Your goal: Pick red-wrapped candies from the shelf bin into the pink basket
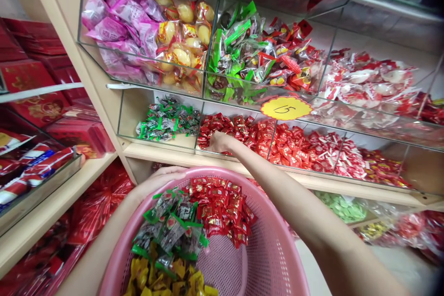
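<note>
My right hand (221,142) reaches into a clear shelf bin among small red wrapped candies (243,129); its fingers are bent down and mostly hidden, so what they hold cannot be made out. At the far left rim of a pink plastic basket (277,231), my left hand (163,179) rests with its fingers wrapped over the edge. Inside the basket lie red wrapped candies (218,203), green and clear packets (176,226) and yellow wrapped candies (166,277), grouped in separate heaps.
Upper bins hold purple packets (121,23), yellow-and-red candies (183,41) and green-wrapped ones (236,46). A yellow price tag (286,108) hangs on the shelf front. Left of the divider stand red boxes (31,78). Green-wrapped candies (166,118) sit beside my right hand's bin.
</note>
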A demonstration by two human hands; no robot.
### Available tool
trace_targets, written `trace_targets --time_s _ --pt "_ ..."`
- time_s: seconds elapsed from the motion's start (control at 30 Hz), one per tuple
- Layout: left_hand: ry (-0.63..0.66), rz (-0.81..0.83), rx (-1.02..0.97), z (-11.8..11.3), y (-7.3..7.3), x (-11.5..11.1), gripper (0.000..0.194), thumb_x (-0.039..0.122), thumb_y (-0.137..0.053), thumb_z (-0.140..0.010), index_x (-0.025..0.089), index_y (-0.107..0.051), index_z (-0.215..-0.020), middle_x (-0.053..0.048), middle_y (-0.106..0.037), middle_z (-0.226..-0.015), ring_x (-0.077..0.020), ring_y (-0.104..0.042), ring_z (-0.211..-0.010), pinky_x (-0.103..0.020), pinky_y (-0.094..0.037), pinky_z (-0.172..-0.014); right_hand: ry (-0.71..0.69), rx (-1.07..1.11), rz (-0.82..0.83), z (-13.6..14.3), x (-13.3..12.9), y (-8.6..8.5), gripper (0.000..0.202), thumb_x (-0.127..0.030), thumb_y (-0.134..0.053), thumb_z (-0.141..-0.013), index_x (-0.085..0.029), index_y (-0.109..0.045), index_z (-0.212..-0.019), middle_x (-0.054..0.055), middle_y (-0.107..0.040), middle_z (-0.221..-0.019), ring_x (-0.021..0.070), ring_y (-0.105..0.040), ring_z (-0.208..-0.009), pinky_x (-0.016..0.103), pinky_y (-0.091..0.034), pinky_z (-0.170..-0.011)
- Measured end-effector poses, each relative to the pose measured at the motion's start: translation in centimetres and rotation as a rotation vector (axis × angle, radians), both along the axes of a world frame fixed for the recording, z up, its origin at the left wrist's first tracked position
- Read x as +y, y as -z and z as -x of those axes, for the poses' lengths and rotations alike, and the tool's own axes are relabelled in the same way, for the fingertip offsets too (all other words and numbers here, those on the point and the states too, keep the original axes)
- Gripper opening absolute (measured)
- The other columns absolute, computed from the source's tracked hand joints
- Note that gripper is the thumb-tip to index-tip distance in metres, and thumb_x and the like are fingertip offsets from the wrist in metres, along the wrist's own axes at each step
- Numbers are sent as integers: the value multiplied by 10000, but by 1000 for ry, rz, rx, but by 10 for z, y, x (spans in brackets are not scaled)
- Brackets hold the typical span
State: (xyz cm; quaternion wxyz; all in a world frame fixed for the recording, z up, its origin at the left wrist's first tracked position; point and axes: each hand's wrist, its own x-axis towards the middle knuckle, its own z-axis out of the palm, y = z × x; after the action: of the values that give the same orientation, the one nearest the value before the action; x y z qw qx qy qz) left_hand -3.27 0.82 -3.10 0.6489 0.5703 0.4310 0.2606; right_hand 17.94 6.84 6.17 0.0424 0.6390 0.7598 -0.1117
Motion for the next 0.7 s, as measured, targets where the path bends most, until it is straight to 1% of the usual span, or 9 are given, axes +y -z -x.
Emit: trace_targets --time_s 0.07,0.13,0.27,0.37,0.47,0.57,0.63,0.7 --pt "-12 12 5 0 -1 0 450 403 -667 -647 167 -648 -1029 -51 -672 -1018 -256 -596 -969 -309 -442 -838 -10 31 40 -5 -4 -1 239 -325 -670 -637 -115 -683 -749 64 -664 -681 165 -602 -675 221 -444 -596" --pt "-11 31 -9 0 -2 1 444 398 -677 -634 184 -655 -1023 -40 -677 -1007 -250 -601 -961 -300 -444 -835 -21 84 40 -12 -9 -2 201 -281 -668 -640 -119 -683 -758 48 -665 -705 149 -590 -684 205 -429 -596" --pt "0 76 -52 -1 0 2 423 373 -692 -625 195 -665 -1008 -33 -690 -967 -244 -614 -929 -304 -444 -834 -50 199 -18 -29 -20 -7 203 -291 -622 -686 -122 -667 -789 35 -658 -745 117 -566 -685 187 -406 -598" --pt "3 75 -60 0 2 2 435 378 -685 -632 189 -658 -1023 -42 -683 -987 -250 -611 -934 -315 -448 -829 -82 305 -87 -43 -37 -12 221 -325 -573 -736 -120 -641 -783 26 -639 -721 100 -539 -657 194 -392 -592" --pt "-13 23 -33 0 2 1 442 389 -677 -637 178 -656 -1024 -53 -669 -1027 -257 -592 -975 -317 -438 -846 -141 491 -178 -55 -68 -20 266 -377 -550 -759 -120 -614 -783 26 -621 -710 103 -523 -635 222 -386 -589" --pt "-8 -26 -4 1 0 0 442 398 -667 -648 169 -653 -1026 -56 -658 -1052 -262 -570 -1014 -321 -411 -884 -173 592 -216 -66 -110 -21 256 -379 -511 -796 -142 -599 -839 25 -617 -774 108 -528 -676 236 -392 -613" --pt "-4 -45 18 1 -1 0 439 403 -664 -650 170 -655 -1021 -51 -654 -1061 -264 -554 -1040 -320 -394 -905 -140 547 -239 -73 -139 -13 246 -379 -489 -812 -162 -597 -855 25 -604 -780 117 -524 -678 247 -392 -608" --pt "-6 -60 40 1 -2 0 432 405 -664 -651 173 -658 -1015 -47 -650 -1072 -263 -541 -1058 -314 -380 -921 -97 421 -299 -80 -164 1 221 -362 -486 -813 -173 -595 -851 33 -578 -773 136 -517 -696 267 -389 -628"
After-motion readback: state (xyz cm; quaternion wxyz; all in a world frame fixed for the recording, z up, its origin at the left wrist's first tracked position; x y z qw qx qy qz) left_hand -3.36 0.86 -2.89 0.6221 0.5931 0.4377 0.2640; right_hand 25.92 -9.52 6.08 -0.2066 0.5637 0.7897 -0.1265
